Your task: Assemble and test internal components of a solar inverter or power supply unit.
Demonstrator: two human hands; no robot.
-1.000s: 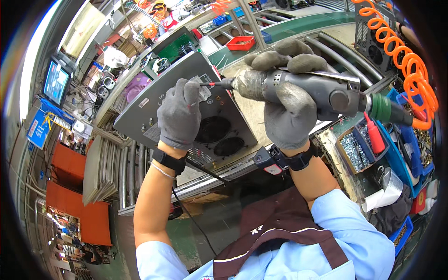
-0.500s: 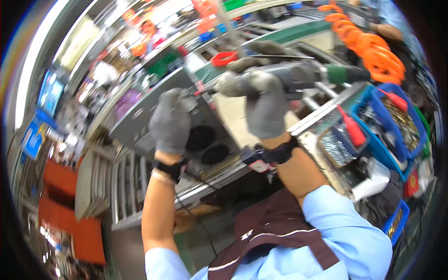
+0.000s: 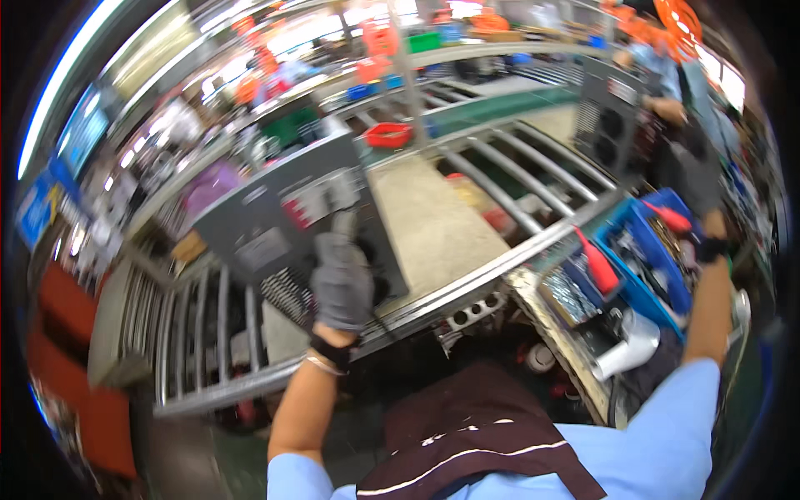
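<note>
A grey metal case (image 3: 267, 196) with a light label patch and round dark openings stands upright on the roller line at centre-left. My left hand (image 3: 342, 283), in a grey glove, is against its front face. Its fingers are bunched together near the lighter connector area, and what they hold, if anything, is hidden. My right hand (image 3: 696, 175), also gloved, is at the far right beyond the blue bins. Motion blur hides its fingers and whatever may be in them. An orange coiled hose (image 3: 679, 25) hangs above it.
A second grey case (image 3: 608, 117) stands at the far right of the rollers (image 3: 533, 179). Right of me are a blue bin (image 3: 667, 258) with small parts, a red-handled tool (image 3: 598, 265) and a tray of screws (image 3: 567, 296). A red tray (image 3: 389, 134) sits behind. Another person (image 3: 667, 75) is at upper right.
The power driver has left the case front as my right hand swung far to the right. My left hand has moved lower on the case. The view has shifted, and the second case now shows.
</note>
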